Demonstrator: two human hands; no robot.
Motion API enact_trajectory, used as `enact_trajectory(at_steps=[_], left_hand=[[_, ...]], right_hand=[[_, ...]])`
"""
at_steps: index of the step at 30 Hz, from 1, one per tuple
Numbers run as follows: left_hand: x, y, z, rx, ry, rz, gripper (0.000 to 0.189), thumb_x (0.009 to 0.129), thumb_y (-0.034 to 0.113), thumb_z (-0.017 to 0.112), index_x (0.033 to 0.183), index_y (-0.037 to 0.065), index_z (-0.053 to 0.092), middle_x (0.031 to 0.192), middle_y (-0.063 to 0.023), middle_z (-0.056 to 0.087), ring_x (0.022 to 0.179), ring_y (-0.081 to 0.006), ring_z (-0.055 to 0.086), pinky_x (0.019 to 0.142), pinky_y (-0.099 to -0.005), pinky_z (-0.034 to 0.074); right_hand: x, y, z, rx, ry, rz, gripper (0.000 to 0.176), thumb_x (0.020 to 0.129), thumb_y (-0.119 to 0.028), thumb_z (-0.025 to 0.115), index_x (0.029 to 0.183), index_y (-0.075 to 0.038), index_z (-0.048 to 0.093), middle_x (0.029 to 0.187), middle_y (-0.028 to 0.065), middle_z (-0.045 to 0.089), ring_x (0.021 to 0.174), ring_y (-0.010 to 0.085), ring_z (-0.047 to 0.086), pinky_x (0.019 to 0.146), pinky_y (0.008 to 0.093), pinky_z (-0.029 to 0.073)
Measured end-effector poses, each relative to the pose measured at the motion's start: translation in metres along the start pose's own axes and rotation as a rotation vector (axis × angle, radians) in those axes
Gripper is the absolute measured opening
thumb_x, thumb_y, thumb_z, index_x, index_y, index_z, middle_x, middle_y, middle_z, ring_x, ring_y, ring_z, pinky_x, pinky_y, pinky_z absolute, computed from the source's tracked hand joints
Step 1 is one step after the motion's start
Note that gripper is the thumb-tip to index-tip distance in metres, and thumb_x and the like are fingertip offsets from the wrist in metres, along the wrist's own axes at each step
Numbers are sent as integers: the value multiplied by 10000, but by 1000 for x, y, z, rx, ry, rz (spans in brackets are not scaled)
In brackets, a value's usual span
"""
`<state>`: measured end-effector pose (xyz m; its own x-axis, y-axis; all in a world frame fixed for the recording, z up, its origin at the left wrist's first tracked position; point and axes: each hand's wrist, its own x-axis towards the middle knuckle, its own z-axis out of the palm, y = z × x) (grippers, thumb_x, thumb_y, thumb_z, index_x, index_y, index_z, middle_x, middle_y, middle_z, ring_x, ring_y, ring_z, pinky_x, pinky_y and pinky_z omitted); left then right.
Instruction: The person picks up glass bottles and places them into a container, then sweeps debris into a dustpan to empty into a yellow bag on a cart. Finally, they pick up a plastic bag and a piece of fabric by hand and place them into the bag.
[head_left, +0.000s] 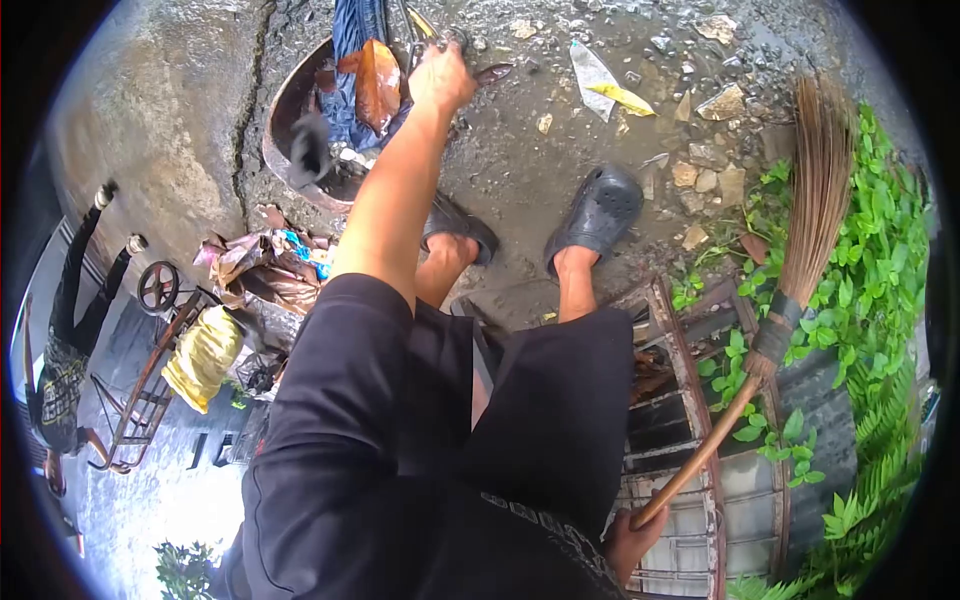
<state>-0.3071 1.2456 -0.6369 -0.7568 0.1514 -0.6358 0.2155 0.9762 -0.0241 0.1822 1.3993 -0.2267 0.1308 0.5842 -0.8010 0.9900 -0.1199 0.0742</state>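
My left hand (442,78) reaches down at the top of the view, fingers curled, beside a worn brown container (272,140). What its fingers hold, if anything, I cannot make out. A thin yellow piece (422,24) lies just beyond the fingertips. In the container are a large brown dry leaf (377,88), a blue crumpled sheet (352,35) and dark scraps. At the lower right my right hand (637,540) is closed round the wooden handle of a stick broom (815,190), whose bristles point upward in the view.
Wet gravelly ground lies round my dark clogs (597,212). A white and yellow scrap (598,85) lies ahead. Crumpled litter (265,265), a hand cart (150,370) with a yellow sack (205,358) and another person (68,370) are leftward. A rusty metal frame (690,400) and green plants (880,260) border the right.
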Motion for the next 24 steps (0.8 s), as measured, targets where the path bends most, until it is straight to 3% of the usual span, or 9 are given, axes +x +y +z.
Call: enact_trajectory(at_steps=[1,4,7,12,14,16,18,22,24], left_hand=[[4,-1,2,14,-45,12,382,764,295,526,1099,115,491,1118,-213,517,1011,-341,525,817,-425,442],[-21,6,-16,-64,-43,-21,357,789,360,479,1032,110,552,996,-201,584,961,-341,552,818,-426,436],[-56,10,-35,-211,140,-177,352,820,383,444,933,83,588,912,-217,596,908,-376,559,793,-446,432],[-142,4,-119,-427,166,-244,375,860,382,400,891,53,578,856,-230,588,811,-429,545,745,-466,423],[-174,8,-153,-474,261,-204,358,867,344,447,841,9,571,810,-221,603,744,-377,582,682,-423,439],[-179,2,-158,-1112,525,63,298,869,226,520,709,-25,537,622,-17,553,596,-101,494,533,-264,383],[-189,-2,-190,-1137,462,37,288,879,229,502,709,2,551,582,34,488,548,-57,398,490,-233,313],[-221,7,-253,-1095,381,69,332,876,265,502,618,55,517,551,60,424,518,-42,330,473,-218,265],[-225,6,-256,-1025,327,125,319,870,311,514,643,87,516,519,75,388,451,-16,289,415,-194,202]], right_hand=[[1,5,2,-45,24,-83,551,699,58,501,1209,-29,312,680,26,441,449,77,415,400,206,349],[-1,-6,-1,91,-11,62,553,694,59,498,1211,-25,319,699,25,438,442,80,410,393,217,347],[-2,7,1,-103,93,-260,548,696,57,502,1209,-23,330,721,35,440,461,78,423,405,216,355],[-8,-12,-11,198,-32,-134,542,700,48,518,1209,-28,345,751,47,435,480,74,424,403,207,356],[-20,-45,-23,233,-91,-115,562,660,-6,596,1182,20,389,998,96,476,919,198,482,829,311,382],[-28,-39,-23,343,-75,-46,492,663,17,589,1122,17,411,908,63,462,835,160,474,759,281,400],[-37,-40,-27,557,-222,119,426,669,23,588,1061,5,424,856,43,454,790,142,462,708,256,393],[-46,-25,-13,539,-41,-249,308,670,20,578,948,-21,453,731,-1,420,608,86,442,530,228,389],[-42,1,-4,508,-64,-216,268,674,17,570,911,-35,456,693,-14,402,549,69,428,470,223,372]])
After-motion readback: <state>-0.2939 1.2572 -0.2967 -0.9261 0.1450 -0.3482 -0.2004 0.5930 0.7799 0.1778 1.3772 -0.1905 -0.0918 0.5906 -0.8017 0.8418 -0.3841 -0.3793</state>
